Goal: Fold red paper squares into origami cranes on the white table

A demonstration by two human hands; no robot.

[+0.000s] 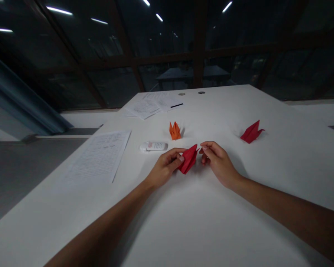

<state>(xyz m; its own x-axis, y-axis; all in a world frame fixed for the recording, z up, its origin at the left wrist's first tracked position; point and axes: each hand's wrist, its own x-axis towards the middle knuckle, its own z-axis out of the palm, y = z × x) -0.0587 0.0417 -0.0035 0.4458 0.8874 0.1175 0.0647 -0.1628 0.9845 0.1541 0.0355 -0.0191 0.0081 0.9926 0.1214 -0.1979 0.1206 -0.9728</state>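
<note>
My left hand is closed on a red folded-paper crane, with the thumb on its near face and the fingers partly hidden behind it. The crane is held tilted just above the white table, its points toward the upper right. Close to those points is my right hand, fingers loosely bent and apart; I see nothing in it. An orange folded-paper piece stands upright beyond my left hand. Farther right lies a second red folded-paper crane.
A white oblong device with a printed label lies left of the orange piece. Written sheets rest along the left edge, and more papers toward the back. Two round discs sit at the table's far edge, before dark windows.
</note>
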